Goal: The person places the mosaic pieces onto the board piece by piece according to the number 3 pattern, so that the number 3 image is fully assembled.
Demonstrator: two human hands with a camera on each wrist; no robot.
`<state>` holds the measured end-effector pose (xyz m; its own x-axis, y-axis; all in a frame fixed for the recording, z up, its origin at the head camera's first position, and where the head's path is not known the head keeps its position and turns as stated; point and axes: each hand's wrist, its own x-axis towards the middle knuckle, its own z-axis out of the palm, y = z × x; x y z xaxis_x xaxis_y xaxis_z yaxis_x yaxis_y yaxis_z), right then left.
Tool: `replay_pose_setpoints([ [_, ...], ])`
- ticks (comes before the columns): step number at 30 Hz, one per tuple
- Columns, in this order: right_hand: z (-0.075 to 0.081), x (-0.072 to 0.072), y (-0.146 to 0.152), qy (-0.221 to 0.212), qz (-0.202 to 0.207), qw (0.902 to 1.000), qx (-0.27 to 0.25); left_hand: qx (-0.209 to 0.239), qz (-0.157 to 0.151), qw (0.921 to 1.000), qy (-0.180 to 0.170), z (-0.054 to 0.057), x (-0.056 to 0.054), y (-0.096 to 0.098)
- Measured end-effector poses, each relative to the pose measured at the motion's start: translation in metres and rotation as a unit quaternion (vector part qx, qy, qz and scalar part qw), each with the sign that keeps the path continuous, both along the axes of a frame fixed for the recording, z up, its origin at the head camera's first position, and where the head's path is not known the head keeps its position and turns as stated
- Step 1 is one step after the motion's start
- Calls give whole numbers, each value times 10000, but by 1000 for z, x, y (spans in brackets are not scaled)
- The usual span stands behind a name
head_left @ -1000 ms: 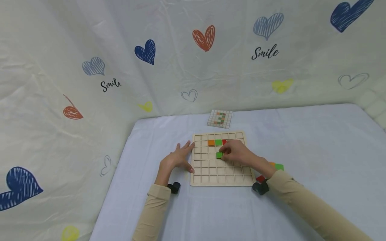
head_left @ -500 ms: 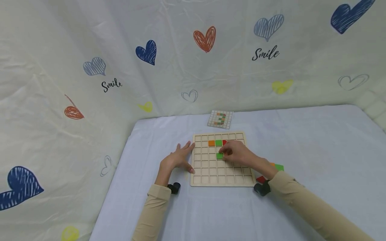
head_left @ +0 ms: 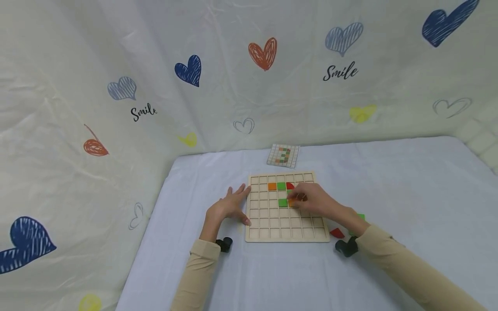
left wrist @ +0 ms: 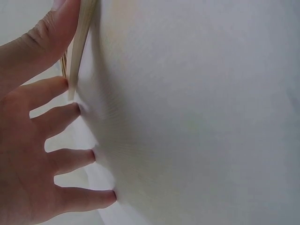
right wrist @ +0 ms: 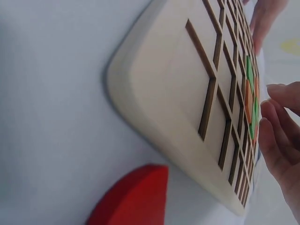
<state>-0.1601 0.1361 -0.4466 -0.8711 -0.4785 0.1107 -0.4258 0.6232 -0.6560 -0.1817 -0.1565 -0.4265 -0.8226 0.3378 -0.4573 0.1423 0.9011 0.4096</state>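
Note:
A wooden grid board lies on the table. Orange and green tiles and a red rounded piece form a row on it. Lower down, a green tile sits beside a partly covered orange tile. My right hand is over these pieces, hiding part of the board; in the right wrist view its loosely bent fingers stand apart from the tiles with nothing visible between them. At the board's left edge rests my left hand, fingers spread and thumb touching the edge.
Behind the board lies a card printed with a coloured grid pattern. By the board's lower right corner is a loose red piece, with a green piece partly hidden by my right forearm. A printed curtain hangs behind the table.
My right hand has shifted slightly right, uncovering the orange tile beside the lower green one and more of the red piece. My left hand stays on the board's edge.

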Motion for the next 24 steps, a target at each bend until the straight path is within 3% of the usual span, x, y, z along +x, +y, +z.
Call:
replay_pose_setpoints([
  [8,1,10,18,-145,-241,9995,120,-29,-22,10000,-2,-1,0,0],
  [24,4,31,53,-97,-233,9993,287,-24,25,10000,-17,-3,0,-1],
])
